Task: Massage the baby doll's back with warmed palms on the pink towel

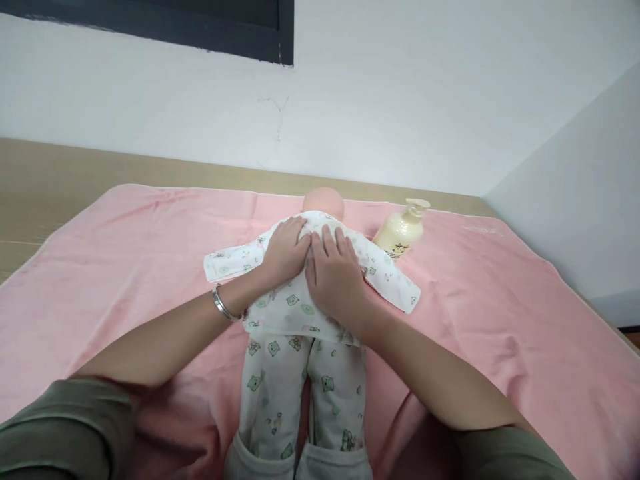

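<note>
A baby doll (324,200) lies stretched out with its bald head away from me. It wears a white printed top (293,310) and matching trousers (275,387), with both sleeves spread sideways. My left hand (286,250) lies flat on the upper left of the doll's back, fingers pointing forward. Beside it, my right hand (336,273) rests flat on the right of the back with its fingers a little apart. The thumbs are close together near the middle. Neither hand holds anything. A silver bracelet (223,303) circles my left wrist.
A cream pump bottle (401,230) leans at a tilt just beyond the doll's right sleeve. Under everything spreads a pink blanket (480,313), slightly wrinkled, on a wooden surface (60,173). A white wall (390,100) rises behind, and another wall stands at the right.
</note>
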`<state>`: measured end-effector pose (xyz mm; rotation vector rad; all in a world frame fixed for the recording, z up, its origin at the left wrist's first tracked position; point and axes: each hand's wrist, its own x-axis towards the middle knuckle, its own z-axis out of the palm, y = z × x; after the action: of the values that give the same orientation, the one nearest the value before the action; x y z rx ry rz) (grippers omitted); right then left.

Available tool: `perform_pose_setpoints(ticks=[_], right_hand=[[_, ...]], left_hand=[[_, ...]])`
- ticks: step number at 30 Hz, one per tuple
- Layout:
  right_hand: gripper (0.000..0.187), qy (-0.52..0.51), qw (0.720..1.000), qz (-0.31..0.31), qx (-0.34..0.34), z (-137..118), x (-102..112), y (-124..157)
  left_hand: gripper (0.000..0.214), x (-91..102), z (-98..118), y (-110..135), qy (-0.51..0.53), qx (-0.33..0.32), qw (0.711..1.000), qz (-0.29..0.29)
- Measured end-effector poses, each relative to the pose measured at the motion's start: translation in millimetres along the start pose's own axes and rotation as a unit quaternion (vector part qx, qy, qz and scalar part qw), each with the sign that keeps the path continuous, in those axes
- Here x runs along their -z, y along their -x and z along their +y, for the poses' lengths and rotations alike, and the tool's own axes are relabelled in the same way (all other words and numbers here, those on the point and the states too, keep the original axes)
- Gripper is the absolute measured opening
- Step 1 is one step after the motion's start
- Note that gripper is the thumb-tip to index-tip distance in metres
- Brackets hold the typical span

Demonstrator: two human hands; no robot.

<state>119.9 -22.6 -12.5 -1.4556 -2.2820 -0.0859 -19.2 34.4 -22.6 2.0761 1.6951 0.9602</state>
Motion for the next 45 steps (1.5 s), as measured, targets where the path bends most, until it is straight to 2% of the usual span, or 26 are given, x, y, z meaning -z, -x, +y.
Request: perform_pose_setpoints(ticks=[3, 9, 11, 14, 17, 20, 24, 30, 33, 38, 41, 45], right_hand=[[0.054, -0.027, 0.999, -0.002, 0.023, 9, -3, -6], [0.05, -0.097, 0.994, 0.005, -0.048, 52, -4, -41], [0.049, -0.084, 0.995, 0.001, -0.054, 49, -2, -40], [0.052, -0.038, 0.998, -0.005, -0.053, 29, 0, -25], [0.056, -0.005, 1.0, -0.001, -0.003, 5, -1, -4], [0.059, -0.011, 0.999, -0.008, 0.045, -6, 0, 5], [0.057, -0.082, 0.995, -0.051, 0.03, 12, 4, -10], [0.053, -0.123, 0.991, -0.048, -0.003, 44, 2, -36], [0.053, -0.091, 0.995, -0.028, -0.011, 40, 0, -33], [0.054, -0.023, 0.999, -0.031, 0.021, 14, 11, -12], [0.054, -0.041, 0.998, -0.049, 0.028, 15, 14, -14], [0.056, -0.067, 0.996, -0.05, -0.031, 41, 6, -36]], left_hand=[[0.049, -0.2, 2, 2, -0.021, -0.01, 1.0, -0.004], [0.059, -5.3, 28, 41, -0.058, -0.068, 0.996, 0.004], [0.06, -4.2, 31, 42, -0.036, -0.063, 0.997, -0.002], [0.057, 0.3, 24, 27, 0.009, -0.011, 1.0, -0.003], [0.057, 3.1, 9, 7, 0.034, 0.038, 0.999, -0.012], [0.052, 2.3, -2, -2, 0.028, 0.022, 0.999, -0.01], [0.047, -0.4, 3, 8, -0.034, -0.049, 0.998, 0.002], [0.052, -6.6, 20, 31, -0.075, -0.057, 0.995, 0.019], [0.053, -5.0, 17, 25, -0.06, -0.039, 0.997, 0.015], [0.043, 2.2, 4, 0, -0.018, 0.027, 0.999, -0.001], [0.045, 3.2, 5, 0, -0.035, 0.007, 0.999, -0.002], [0.051, 1.3, 23, 26, -0.088, -0.054, 0.995, 0.01]])
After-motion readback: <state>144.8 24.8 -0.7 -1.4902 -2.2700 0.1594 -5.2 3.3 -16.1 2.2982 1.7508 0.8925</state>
